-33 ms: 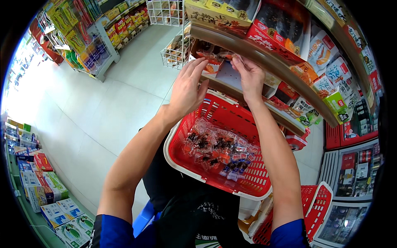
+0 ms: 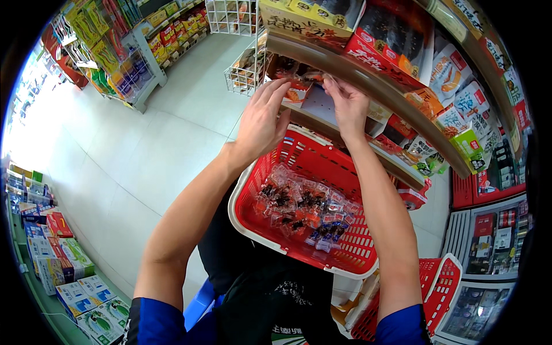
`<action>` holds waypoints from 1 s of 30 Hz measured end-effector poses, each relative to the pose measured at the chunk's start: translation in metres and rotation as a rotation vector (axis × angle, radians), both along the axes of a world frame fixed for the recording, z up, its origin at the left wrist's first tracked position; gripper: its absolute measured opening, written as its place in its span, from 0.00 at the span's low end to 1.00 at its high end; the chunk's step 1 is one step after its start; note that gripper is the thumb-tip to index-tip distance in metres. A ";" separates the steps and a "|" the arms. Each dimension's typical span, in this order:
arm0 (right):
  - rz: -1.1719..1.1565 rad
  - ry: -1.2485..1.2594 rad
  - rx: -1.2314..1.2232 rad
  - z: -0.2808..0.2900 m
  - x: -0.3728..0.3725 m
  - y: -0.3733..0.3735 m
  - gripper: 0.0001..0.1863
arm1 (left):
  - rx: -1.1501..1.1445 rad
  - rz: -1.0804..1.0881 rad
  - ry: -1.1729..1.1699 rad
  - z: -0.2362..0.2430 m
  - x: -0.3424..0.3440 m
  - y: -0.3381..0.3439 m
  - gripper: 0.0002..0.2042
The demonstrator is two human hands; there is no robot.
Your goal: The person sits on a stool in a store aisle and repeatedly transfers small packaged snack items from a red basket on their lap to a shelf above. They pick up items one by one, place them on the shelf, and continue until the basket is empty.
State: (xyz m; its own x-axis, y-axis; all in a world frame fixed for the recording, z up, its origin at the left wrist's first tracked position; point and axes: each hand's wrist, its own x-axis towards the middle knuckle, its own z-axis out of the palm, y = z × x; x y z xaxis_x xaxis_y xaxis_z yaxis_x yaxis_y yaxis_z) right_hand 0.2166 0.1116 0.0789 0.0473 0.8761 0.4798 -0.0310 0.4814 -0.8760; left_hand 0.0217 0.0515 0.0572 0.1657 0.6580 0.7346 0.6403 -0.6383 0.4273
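Observation:
Both my arms reach over a red basket with a white rim to a low shelf. My right hand pinches the edge of a small clear-wrapped reddish snack packet between thumb and fingers. Opposite it, my left hand has its fingers stretched out, their tips by an open cardboard snack box on the shelf. Whether those fingertips touch the packet I cannot tell. Inside the basket lies a heap of small clear-wrapped snacks, reddish and dark, some with blue.
A brown shelf edge runs just above my hands, with boxes and bags of snacks over it. White wire baskets hang at the left end. A second red basket stands lower right. Stacked cartons line the left side.

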 end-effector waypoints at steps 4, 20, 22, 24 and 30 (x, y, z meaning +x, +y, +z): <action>-0.172 -0.249 0.244 -0.008 0.002 0.024 0.10 | 0.039 0.012 0.197 -0.003 -0.010 0.026 0.23; -0.553 -1.160 0.677 -0.011 0.009 0.103 0.10 | -0.288 0.020 0.663 0.013 0.016 0.079 0.23; -0.512 -1.127 0.545 -0.011 0.007 0.105 0.12 | -0.328 0.012 0.676 0.011 0.017 0.085 0.25; -0.479 -1.110 0.362 -0.003 0.001 0.098 0.16 | -0.386 0.000 0.684 0.011 0.017 0.086 0.26; -0.373 -1.028 0.225 0.017 0.003 0.083 0.20 | -0.362 -0.024 0.730 0.010 0.014 0.077 0.28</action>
State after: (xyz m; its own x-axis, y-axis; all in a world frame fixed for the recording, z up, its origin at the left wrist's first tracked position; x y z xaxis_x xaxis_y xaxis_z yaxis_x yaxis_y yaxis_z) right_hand 0.2193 0.1946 0.0955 -0.2215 0.7781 0.5878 0.8379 0.4602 -0.2935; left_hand 0.0359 0.1284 0.0671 0.5378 0.8239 0.1789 0.8250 -0.5580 0.0899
